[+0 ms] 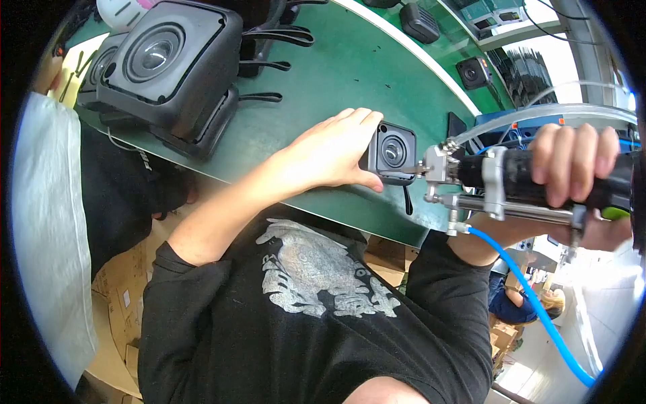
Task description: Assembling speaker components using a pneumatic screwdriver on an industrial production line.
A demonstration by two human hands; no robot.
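Note:
A small black box speaker point(394, 149) with a round cone lies face up on the green table. My left hand point(342, 149) is closed on its left side, thumb at the near edge and fingers at the far edge. In my right hand point(575, 161) is a black and metal power screwdriver point(525, 180), held sideways with the fingers wrapped over its body. The tip of the screwdriver meets the speaker's right side in the picture; whether it touches a screw there cannot be made out. A short black strap point(408, 200) hangs from the speaker's near side.
Several larger-looking speakers point(176, 60) are stacked at the left, straps sticking out. A clear hose point(552, 111) and a blue hose point(531, 296) run from the screwdriver. More speakers point(474, 72) stand beyond the table's white edge point(431, 60). Another person's pale sleeve point(57, 222) is at the left.

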